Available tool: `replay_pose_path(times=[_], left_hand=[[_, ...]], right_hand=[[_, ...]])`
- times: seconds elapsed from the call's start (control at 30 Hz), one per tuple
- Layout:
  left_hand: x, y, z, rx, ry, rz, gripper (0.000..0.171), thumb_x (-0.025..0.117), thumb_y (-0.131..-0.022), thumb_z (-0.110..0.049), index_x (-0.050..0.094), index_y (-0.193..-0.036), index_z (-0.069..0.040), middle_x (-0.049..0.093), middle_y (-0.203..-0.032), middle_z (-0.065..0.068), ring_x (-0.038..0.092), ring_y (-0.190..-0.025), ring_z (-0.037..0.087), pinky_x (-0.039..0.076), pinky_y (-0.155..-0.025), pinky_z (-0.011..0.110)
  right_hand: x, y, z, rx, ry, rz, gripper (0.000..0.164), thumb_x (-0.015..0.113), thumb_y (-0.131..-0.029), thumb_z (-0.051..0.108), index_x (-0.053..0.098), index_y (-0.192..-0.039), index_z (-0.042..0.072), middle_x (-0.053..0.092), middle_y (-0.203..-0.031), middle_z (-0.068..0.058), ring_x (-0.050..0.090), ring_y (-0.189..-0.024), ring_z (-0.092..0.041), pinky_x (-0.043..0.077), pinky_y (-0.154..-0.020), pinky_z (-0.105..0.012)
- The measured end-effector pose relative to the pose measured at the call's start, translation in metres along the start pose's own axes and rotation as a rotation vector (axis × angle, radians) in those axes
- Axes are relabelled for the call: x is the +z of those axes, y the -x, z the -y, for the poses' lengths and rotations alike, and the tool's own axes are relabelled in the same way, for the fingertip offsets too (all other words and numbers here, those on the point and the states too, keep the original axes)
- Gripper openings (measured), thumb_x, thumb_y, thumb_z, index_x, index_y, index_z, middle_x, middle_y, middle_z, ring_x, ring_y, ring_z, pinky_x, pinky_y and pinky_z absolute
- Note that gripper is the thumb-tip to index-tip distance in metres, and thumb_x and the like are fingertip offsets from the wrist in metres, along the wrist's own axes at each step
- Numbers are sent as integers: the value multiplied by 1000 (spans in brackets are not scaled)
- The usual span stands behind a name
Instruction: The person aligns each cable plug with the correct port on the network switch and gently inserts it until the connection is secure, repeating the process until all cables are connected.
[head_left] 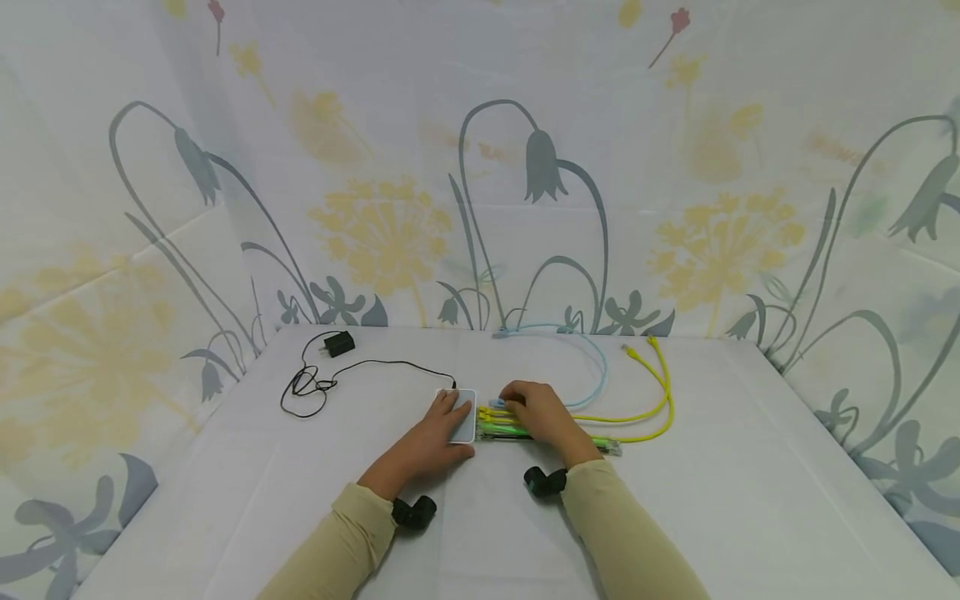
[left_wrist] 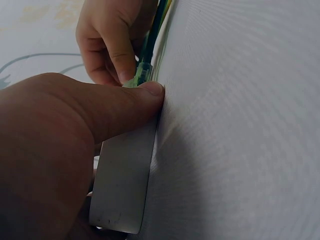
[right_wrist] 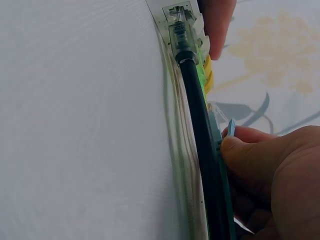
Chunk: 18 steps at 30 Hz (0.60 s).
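Note:
A white network switch (head_left: 467,421) lies under my left hand (head_left: 438,429). That hand grips it, with the thumb on its near edge and fingers over its top. My right hand (head_left: 543,412), right of the switch, pinches the light blue network cable (right_wrist: 231,127) just behind its plug. In the right wrist view this plug is apart from the switch's ports. A dark cable's clear plug (right_wrist: 181,37) sits in the nearest port. Yellow cables (head_left: 592,418) and a green cable (head_left: 498,430) also run to the switch's right side.
A black power adapter (head_left: 339,343) lies at the back left. Its thin cord (head_left: 382,362) is coiled on the white table (head_left: 315,475) and runs to the switch's far edge. The blue cable's other end (head_left: 501,333) reaches the back, near the floral cloth.

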<state>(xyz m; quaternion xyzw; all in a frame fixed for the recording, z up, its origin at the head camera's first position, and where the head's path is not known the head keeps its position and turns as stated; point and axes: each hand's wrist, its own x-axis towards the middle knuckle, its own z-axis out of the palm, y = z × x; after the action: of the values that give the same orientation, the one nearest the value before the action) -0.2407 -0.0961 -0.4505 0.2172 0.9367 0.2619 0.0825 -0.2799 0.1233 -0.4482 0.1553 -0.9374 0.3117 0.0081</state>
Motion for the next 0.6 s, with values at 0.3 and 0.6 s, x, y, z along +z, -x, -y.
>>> replay_pose_path(times=[0.3, 0.6], left_hand=[[0, 1, -1, 0, 0, -6, 72, 66, -92, -32, 33, -152, -9, 15, -162, 15, 4, -151, 35, 25, -116, 52], [0, 0, 0, -2, -8, -1, 72, 65, -93, -33, 32, -152, -10, 14, -163, 14, 4, -151, 34, 25, -116, 51]], right_hand=[[3, -3, 2, -3, -9, 7, 15, 59, -96, 14, 70, -106, 16, 70, -107, 0, 64, -102, -19, 50, -92, -40], [5, -6, 2, -27, -2, -5, 14, 60, -96, 13, 71, -104, 17, 71, -104, 1, 64, -98, -18, 50, -90, -39]])
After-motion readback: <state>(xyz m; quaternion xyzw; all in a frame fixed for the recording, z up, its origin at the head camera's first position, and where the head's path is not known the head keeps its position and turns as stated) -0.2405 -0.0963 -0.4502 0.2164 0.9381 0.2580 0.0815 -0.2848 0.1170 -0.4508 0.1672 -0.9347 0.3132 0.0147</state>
